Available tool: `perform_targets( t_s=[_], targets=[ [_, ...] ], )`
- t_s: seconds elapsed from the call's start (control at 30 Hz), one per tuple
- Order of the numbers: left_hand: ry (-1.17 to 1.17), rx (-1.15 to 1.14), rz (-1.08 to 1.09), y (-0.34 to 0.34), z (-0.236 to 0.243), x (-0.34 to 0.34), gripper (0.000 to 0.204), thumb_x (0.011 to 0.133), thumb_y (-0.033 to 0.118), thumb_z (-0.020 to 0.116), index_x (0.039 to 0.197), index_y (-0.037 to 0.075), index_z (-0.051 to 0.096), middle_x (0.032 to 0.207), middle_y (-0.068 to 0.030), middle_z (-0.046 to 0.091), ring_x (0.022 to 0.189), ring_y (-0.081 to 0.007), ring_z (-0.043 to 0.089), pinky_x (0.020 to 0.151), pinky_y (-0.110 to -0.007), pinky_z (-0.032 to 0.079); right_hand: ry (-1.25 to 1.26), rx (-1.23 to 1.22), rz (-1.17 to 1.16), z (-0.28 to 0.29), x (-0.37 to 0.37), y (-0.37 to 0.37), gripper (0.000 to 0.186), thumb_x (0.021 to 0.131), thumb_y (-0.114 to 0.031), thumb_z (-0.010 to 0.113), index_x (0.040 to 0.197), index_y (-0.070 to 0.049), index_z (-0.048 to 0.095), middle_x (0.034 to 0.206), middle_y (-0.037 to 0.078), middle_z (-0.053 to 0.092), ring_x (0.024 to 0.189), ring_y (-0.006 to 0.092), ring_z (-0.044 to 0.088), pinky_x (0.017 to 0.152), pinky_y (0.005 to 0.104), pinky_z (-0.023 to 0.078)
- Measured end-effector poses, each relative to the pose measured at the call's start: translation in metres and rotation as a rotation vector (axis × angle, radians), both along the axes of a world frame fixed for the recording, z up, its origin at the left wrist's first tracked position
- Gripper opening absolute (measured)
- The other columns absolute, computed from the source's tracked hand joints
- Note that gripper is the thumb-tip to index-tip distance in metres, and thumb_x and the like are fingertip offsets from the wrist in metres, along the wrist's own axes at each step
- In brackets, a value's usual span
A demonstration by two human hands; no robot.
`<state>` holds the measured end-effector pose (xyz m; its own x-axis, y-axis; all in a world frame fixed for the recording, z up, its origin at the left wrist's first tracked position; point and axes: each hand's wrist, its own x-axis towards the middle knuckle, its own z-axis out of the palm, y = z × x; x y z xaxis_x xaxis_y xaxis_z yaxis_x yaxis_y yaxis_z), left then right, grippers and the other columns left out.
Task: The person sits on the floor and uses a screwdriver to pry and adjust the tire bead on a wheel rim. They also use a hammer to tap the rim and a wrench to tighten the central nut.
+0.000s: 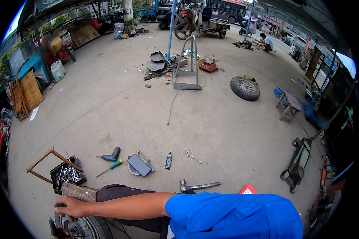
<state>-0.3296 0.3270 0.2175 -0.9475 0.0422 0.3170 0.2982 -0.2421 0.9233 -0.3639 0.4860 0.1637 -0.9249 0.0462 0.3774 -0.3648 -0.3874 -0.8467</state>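
On tyre [92,227], left hand [70,207]

Concrete floor [211,127]: hammer [198,186], spanner [193,157], small black tube [168,160], green-handled screwdriver [109,167], blue drill [110,155], dark flat panel [139,165] lying over a pale round lid. Black crate of sockets [68,174] beside a wooden frame [44,161]. Loose tyre [245,88] farther off, near a grey metal stand [186,67].

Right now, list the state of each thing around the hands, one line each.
Left hand: flat on the wheel, fingers spread.
Wheel: lying under the hand, partly cut off by the frame.
Hammer: lying on the ground.
Screwdriver: lying loose.
Wrench: lying loose.
Tool crate: open, full.
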Motion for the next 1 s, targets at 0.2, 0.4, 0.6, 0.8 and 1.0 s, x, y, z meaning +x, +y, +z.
perform_targets(
  t_s=[0.2,0.4,0.6,0.8,1.0],
  targets=[
    [-0.050,-0.019,0.033,0.011,0.001,0.005,0.075,0.099,0.066,0.038,0.130,0.004,0.066,0.092,0.0014,0.048,0.077,-0.0133,0.043,0.066,-0.027,0.037,-0.005,0.014,0.029,0.002,-0.002,0.002,0.038,0.103,-0.030,0.057,0.103,0.007,0.059,0.076,0.008,0.060,0.044,0.0140,0.060,0.036,0.0271,0.046],
    [0.014,-0.064,0.036,0.007,-0.003,-0.002,0.080,0.096,0.072,0.040,0.130,0.005,0.066,0.091,0.0018,0.047,0.076,-0.0134,0.042,0.063,-0.028,0.037,-0.127,-0.067,-0.068,0.009,-0.001,0.021,0.029,0.101,-0.024,0.057,0.099,0.005,0.060,0.072,0.006,0.058,0.044,0.0124,0.058,0.036,0.0262,0.046],
    [0.009,-0.021,0.014,0.000,-0.012,-0.015,0.080,0.094,0.072,0.044,0.130,0.003,0.066,0.089,0.0006,0.049,0.074,-0.0158,0.044,0.064,-0.031,0.038,-0.232,-0.222,-0.248,0.001,-0.008,0.057,0.029,0.097,-0.027,0.060,0.087,0.000,0.063,0.068,0.002,0.056,0.046,0.0108,0.057,0.037,0.0263,0.046],
    [-0.026,0.018,0.103,-0.001,-0.013,-0.019,0.080,0.093,0.071,0.047,0.128,0.002,0.066,0.088,-0.0009,0.053,0.072,-0.0152,0.046,0.062,-0.030,0.037,-0.277,-0.272,-0.372,-0.011,-0.014,0.078,0.029,0.094,-0.027,0.060,0.079,-0.002,0.062,0.063,0.003,0.055,0.043,0.0137,0.053,0.035,0.0299,0.041],
    [0.007,0.059,0.040,-0.013,-0.017,-0.028,0.082,0.093,0.072,0.047,0.128,0.001,0.066,0.082,0.0001,0.052,0.064,-0.0134,0.044,0.056,-0.027,0.034,-0.332,-0.273,-0.358,-0.009,-0.009,0.083,0.029,0.094,-0.030,0.060,0.080,-0.005,0.063,0.063,0.002,0.054,0.044,0.0137,0.053,0.036,0.0296,0.040]
  ],
)
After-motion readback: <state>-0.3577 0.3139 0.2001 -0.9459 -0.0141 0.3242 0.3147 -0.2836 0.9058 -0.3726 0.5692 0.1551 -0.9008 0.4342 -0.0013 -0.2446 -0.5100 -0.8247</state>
